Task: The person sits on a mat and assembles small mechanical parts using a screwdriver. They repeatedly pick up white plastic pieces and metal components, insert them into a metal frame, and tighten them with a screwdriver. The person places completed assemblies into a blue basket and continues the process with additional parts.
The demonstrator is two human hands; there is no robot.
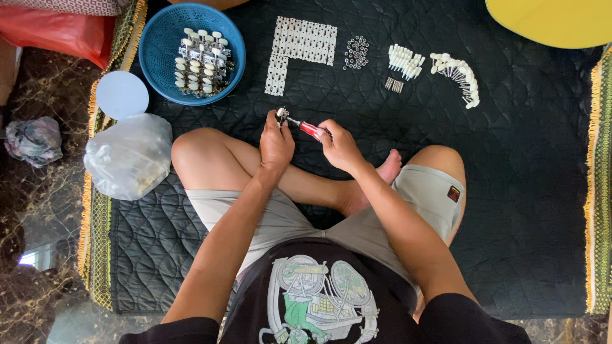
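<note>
Left hand (275,145) pinches a small metal part (281,113); right hand (340,148) grips a red-handled screwdriver (308,129) on it. Risk: tip slips, part drops onto the mat (523,191).

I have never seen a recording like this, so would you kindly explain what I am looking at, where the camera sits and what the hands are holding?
There is no machine here: a person sits cross-legged on a dark quilted mat, and the single picture comes from a camera worn on their head, looking straight down at their lap.

The left hand pinches a small metal part with a pale knob. The right hand grips a screwdriver with a red handle, its tip at that part.

Laid out on the mat beyond the hands are a blue basket of similar metal parts with pale knobs, a patch of small white pieces in neat rows, a cluster of tiny rings, and two heaps of white pegs. A clear plastic bag and a round pale lid lie at the left edge.
</note>
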